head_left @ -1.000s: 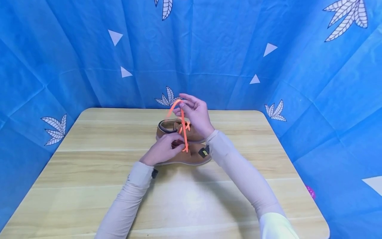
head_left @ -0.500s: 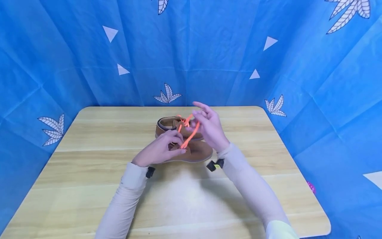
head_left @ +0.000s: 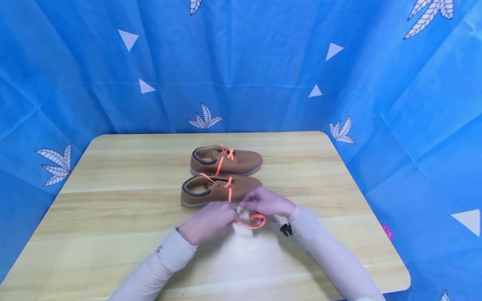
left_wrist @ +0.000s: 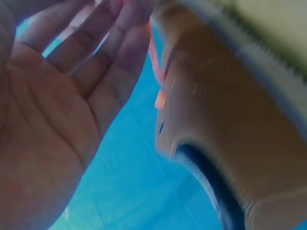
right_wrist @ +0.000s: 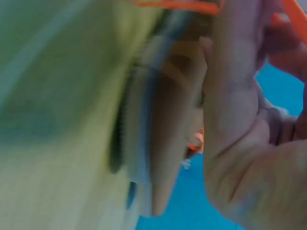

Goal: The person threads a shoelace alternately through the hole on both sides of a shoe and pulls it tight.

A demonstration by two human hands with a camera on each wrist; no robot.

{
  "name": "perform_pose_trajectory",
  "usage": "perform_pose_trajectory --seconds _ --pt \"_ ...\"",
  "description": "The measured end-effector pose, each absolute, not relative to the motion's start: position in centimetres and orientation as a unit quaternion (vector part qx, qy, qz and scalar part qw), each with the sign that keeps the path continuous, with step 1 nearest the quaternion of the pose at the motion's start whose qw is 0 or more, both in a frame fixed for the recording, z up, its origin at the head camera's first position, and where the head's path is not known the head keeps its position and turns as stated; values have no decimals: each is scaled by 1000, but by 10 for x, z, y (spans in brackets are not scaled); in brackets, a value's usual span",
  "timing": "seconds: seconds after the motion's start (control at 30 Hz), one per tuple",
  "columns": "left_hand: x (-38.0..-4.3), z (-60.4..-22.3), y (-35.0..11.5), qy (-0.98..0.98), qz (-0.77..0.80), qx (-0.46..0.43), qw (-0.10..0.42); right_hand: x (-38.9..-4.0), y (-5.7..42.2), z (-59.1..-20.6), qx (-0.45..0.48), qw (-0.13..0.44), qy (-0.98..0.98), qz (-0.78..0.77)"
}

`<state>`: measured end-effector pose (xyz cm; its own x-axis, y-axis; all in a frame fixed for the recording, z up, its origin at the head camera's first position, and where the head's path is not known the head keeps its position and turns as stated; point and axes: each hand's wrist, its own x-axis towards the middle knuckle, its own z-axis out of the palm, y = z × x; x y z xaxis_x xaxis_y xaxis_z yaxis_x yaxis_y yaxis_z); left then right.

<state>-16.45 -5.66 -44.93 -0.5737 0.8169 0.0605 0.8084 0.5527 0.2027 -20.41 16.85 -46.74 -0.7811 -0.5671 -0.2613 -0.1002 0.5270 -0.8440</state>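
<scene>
A brown shoe stands on the table with its toe to the right and an orange shoelace through its eyelets. In front of it, my left hand pinches the lace at its fingertips; in the left wrist view the palm faces the camera beside the shoe's blurred side. My right hand, close to the shoe's toe, has its fingers bent and grips the lace. The lace curves in a loop between both hands. Another lace strand crosses the shoe's tongue, and one hangs down its near side.
A matching brown shoe with orange laces stands just behind the first. Both rest on a pale wooden table with rounded corners. A blue patterned curtain surrounds the table's back and sides.
Both hands have come down and toward the person, from above the shoes to the near shoe's front side. The lace, earlier pulled up, now loops low between them. The shoes show more fully.
</scene>
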Motion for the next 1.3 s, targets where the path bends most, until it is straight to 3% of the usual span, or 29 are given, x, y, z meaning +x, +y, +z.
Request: perform_pose_trajectory --seconds 0.33,0.6,0.7,1.0,1.17,1.3 --pt "-152 -462 -45 874 61 482 -14 -204 145 -482 -175 229 818 -499" --pt "-135 -444 -47 866 89 491 21 -202 140 -490 -120 263 757 -586" --pt "-131 -432 -52 860 118 493 57 -202 140 -489 -100 259 732 -622" --pt "-171 -420 -88 891 242 375 87 -193 147 -488 -124 314 696 -634" --pt "-181 -434 -86 875 245 391 147 -182 154 -492 -147 332 686 -631" --pt "-181 -438 -83 875 247 390 144 -169 158 -491 -169 334 682 -629"
